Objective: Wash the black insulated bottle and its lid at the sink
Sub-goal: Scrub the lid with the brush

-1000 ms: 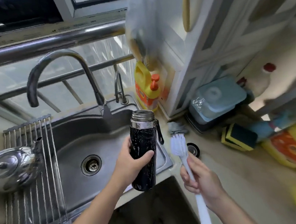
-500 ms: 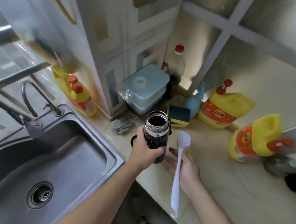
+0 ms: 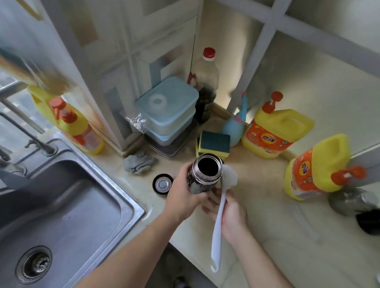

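Left hand [image 3: 184, 198] grips the black bottle [image 3: 203, 176] around its body, open mouth facing up, above the counter [image 3: 269, 228] just right of the sink [image 3: 122, 193]. Right hand [image 3: 231, 217] holds the white brush [image 3: 217, 232] by its handle; the bristle head sits just beside the bottle's steel neck, on its right. The lid [image 3: 162, 183] lies on the counter, just left of the bottle, near the sink rim

Both hands are holding things.
The left hand [image 3: 184, 199] is wrapping around the bottle [image 3: 206, 176]. The right hand [image 3: 232, 215] is curling around the brush [image 3: 216, 232]. Both arms are reaching forward.
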